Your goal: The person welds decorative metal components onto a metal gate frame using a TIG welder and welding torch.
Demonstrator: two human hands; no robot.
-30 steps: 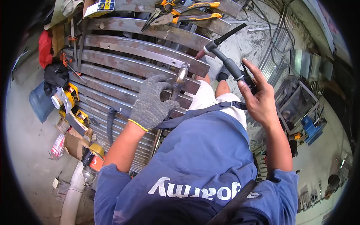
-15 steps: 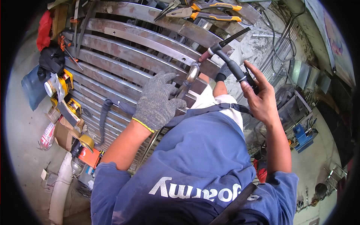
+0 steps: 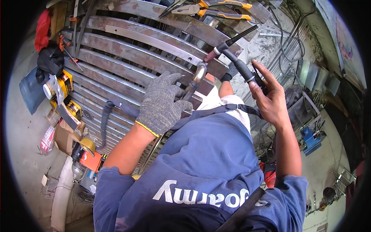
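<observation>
My right hand (image 3: 273,99), bare, grips a black TIG welding torch (image 3: 242,69) by its handle, thumb on the near side and index finger stretched along it. The torch's pinkish nozzle sits right at the upper end of a bent metal tube (image 3: 199,73), whose elbow is shiny and discoloured. My left hand (image 3: 159,103), in a grey knit glove with a yellow cuff edge, has its thumb and index finger about the tube's lower part. Its other fingers rest over the slatted metal bench (image 3: 123,65). A flat bar with holes (image 3: 150,43) lies beyond the tube.
Pliers with orange-black handles (image 3: 224,14) lie at the bench's far edge. Yellow power-tool packs (image 3: 66,82), an orange box (image 3: 92,160) and a dark sleeved hose (image 3: 105,120) are on the left. Metal rods, cables and a blue metal piece (image 3: 310,140) lie to the right.
Both hands, the torch and the tube keep nearly the same positions. The camera view has shifted slightly, and the torch appears a little lower in its tilt.
</observation>
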